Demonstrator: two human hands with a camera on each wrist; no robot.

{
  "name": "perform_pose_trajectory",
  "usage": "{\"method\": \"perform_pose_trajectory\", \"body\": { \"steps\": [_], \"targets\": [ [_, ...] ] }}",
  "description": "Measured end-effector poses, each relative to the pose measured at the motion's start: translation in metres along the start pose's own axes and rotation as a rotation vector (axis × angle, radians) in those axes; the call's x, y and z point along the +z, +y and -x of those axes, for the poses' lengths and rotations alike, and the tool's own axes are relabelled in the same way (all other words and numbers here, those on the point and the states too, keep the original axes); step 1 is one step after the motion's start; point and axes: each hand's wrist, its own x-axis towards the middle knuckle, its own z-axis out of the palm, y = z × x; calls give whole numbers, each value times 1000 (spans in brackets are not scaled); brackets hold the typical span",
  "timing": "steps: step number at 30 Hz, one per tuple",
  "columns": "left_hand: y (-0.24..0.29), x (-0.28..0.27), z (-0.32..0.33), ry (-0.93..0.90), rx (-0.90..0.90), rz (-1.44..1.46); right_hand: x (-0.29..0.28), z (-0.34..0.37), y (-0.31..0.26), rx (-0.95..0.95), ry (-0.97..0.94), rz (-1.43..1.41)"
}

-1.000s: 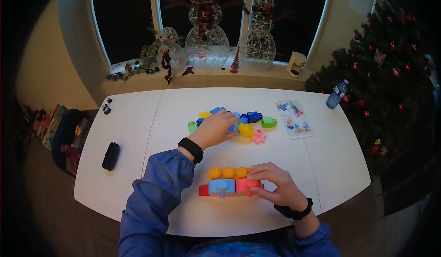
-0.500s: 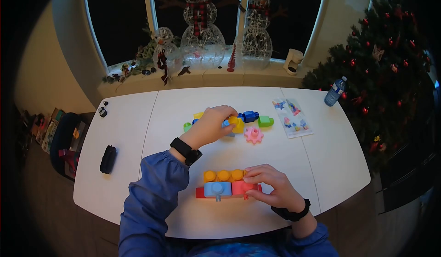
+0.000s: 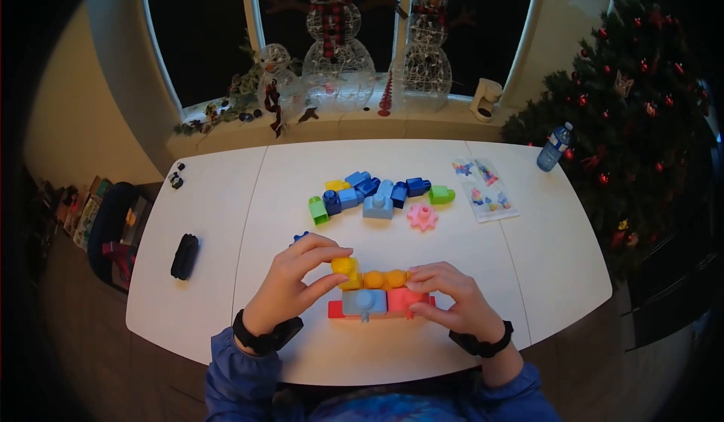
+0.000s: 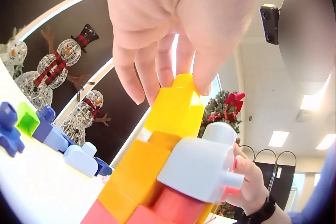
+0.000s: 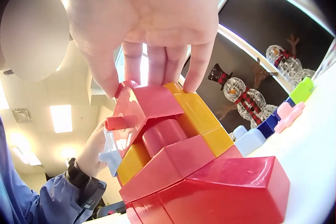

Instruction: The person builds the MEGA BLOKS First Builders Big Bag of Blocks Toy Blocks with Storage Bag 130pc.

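In the head view my left hand [image 3: 296, 282] pinches a yellow toy block [image 3: 346, 273] between thumb and fingertips. The left wrist view has this yellow block [image 4: 176, 111] over the end of an orange block row [image 4: 135, 169], its lower edge right at the top of the row. That row is part of a block build with a red base [image 5: 215, 187], a light blue block [image 3: 364, 302] and a pinkish-red block [image 5: 152, 103]. My right hand [image 3: 456, 297] grips the build's right end, thumb on the pinkish-red block and fingers at the orange row.
Behind the build lie several loose blue blocks [image 3: 377, 206], green blocks [image 3: 318, 210] and a pink gear-shaped block [image 3: 422, 217]. A picture sheet [image 3: 486, 188] and a water bottle [image 3: 555, 147] are at the right; a black case [image 3: 185, 257] lies at the left.
My left hand has taken the yellow block from the loose pile and brought it toward me to the left end of the orange row. My right hand has kept its grip.
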Motion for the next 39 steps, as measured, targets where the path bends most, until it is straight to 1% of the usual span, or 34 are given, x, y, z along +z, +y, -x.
{"method": "perform_pose_trajectory", "body": {
  "steps": [4, 8, 14, 17, 20, 23, 24, 28, 31, 34, 36, 39],
  "targets": [
    [0, 16, 4, 6, -17, 21, 1, 1, -1, 4, 2, -5],
    [0, 15, 6, 5, -35, 49, 2, 2, 0, 10, 5, -8],
    [0, 24, 13, 83, -43, 32, 3, 2, -2, 24, 14, -23],
    [2, 23, 13, 69, -36, 4, 2, 2, 1, 6, 8, -13],
    [-9, 18, 12, 51, -36, 112, 2, 2, 2, -3, 6, -9],
    [-37, 14, 5, 120, -205, 170, 2, 1, 2, -8, 9, -11],
    [-46, 13, -2, 156, -219, 114, 2, 1, 1, -9, 10, -12],
    [-88, 11, -32, 210, -231, -189, 2, 1, 1, -6, 11, -10],
    [-126, 15, -52, 190, -104, -347, 1, 1, 2, -11, 7, -7],
    [-144, 20, -68, 123, -120, -436, 1, 1, 2, -9, 8, -15],
    [-155, 21, -75, 45, -184, -456, 1, 1, 1, -3, 10, -27],
    [-156, 23, -78, -14, -232, -469, 1, 1, 3, -16, 15, -27]
  ]
}}
